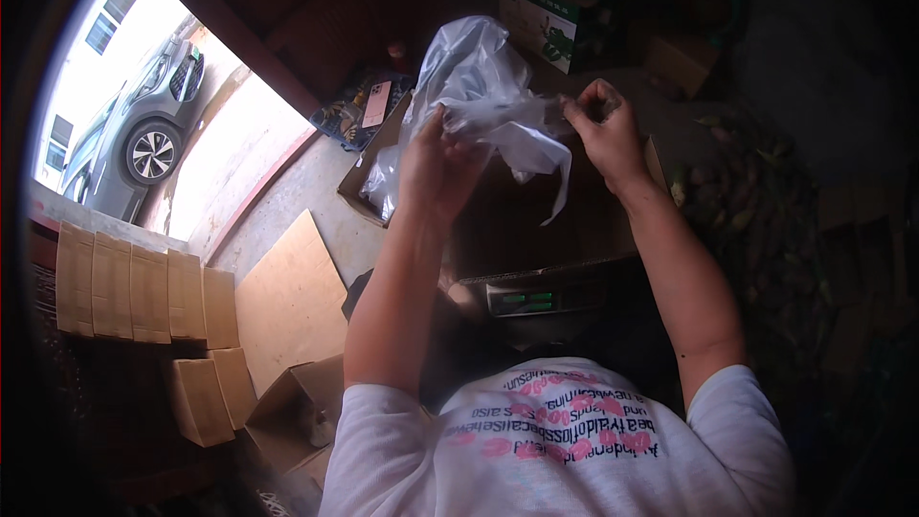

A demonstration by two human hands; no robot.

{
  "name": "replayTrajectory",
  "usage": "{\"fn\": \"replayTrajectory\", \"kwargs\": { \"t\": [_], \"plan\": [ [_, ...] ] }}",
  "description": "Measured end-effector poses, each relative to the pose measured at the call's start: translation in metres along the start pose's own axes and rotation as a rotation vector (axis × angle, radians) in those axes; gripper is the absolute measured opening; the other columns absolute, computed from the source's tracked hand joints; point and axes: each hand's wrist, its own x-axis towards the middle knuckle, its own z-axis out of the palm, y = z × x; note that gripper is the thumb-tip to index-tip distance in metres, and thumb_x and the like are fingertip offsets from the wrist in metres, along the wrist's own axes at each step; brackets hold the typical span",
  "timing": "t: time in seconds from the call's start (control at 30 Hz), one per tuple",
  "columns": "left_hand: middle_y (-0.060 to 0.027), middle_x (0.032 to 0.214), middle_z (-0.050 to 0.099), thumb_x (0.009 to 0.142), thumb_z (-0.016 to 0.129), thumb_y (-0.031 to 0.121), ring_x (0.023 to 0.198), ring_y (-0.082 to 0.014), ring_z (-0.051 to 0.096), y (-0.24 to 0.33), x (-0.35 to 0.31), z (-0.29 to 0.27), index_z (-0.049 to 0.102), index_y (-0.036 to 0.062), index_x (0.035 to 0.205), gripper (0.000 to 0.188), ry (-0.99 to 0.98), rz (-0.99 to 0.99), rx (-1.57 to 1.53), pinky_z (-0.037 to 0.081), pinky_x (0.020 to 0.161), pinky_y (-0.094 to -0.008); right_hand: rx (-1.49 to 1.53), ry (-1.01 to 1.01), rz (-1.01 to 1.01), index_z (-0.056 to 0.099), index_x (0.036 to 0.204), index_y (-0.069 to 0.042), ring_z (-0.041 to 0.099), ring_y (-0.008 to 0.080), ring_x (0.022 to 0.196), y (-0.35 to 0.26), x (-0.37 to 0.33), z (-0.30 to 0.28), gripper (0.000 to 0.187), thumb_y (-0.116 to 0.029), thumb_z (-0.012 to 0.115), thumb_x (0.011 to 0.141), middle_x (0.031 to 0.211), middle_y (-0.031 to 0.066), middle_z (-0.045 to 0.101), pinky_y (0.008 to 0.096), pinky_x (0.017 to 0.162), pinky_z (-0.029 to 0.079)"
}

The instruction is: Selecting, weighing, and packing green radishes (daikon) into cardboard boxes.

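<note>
A crumpled, see-through white plastic bag (471,62) hangs between my raised hands. My left hand (436,165) is closed round its lower left part, thumb up. With fingers pinched together, my right hand (605,124) grips the bag's edge on the right. A loose strip of the plastic dangles below, between the two hands. Beneath them stands a cardboard box (546,220), dark inside; its contents cannot be made out. More of the plastic drapes over the box's left side. Close to my body, under the box, is a scale (546,301) with a green-lit display.
At the left stand several folded cartons (131,287), a flat cardboard sheet (287,302) and an open carton (302,412). A pink phone (377,103) lies beyond the box. A printed carton (538,27) stands at the back, dim produce (747,182) at the right. Outside is a parked car (144,134).
</note>
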Motion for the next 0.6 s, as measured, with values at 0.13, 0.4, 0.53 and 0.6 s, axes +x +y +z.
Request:
{"fn": "replayTrajectory", "kwargs": {
  "t": [0.13,0.4,0.53,0.6],
  "plan": [
    [0.0063,0.067,0.043,0.104,0.048,0.027,0.057,-0.0043,0.041,0.063,0.013,-0.007,0.058,0.0074,0.096,0.023,-0.494,0.029,-0.101,0.041,0.054,-0.0216,-0.349,0.108,0.044,0.049,0.077,-0.001,0.047,0.0105,0.066,0.033,-0.011,-0.100,0.025,-0.015,0.066,0.089,0.065,0.0089,0.049,0.0309,0.065,0.043],
    [-0.0025,0.088,0.068,0.102,0.055,0.026,0.066,-0.0103,0.063,0.051,-0.011,0.073,0.064,0.0089,0.104,0.020,-0.395,0.270,0.164,0.050,0.055,-0.0217,-0.073,0.113,0.018,0.046,0.127,-0.005,0.045,0.0210,0.116,-0.035,-0.043,-0.144,0.054,-0.032,0.071,0.088,0.123,0.0114,0.046,0.0356,0.101,0.037],
    [-0.0050,0.091,0.070,0.096,0.064,0.018,0.074,-0.0137,0.068,0.023,-0.008,0.088,0.064,0.0065,0.103,0.014,-0.322,0.278,0.307,0.056,0.059,-0.0250,-0.527,0.035,-0.464,0.040,0.135,-0.007,0.044,0.0335,0.111,-0.091,-0.066,-0.059,0.084,-0.042,0.084,0.072,0.115,0.0182,0.044,0.0472,0.096,0.037],
    [-0.0047,0.090,0.070,0.095,0.067,0.019,0.074,-0.0136,0.068,0.014,-0.009,0.093,0.064,0.0047,0.102,0.016,-0.236,0.219,0.443,0.058,0.062,-0.0260,-0.592,0.059,-0.488,0.038,0.136,-0.008,0.045,0.0344,0.110,-0.081,-0.091,-0.040,0.087,-0.040,0.085,0.070,0.115,0.0191,0.044,0.0480,0.095,0.037]
  ]
}}
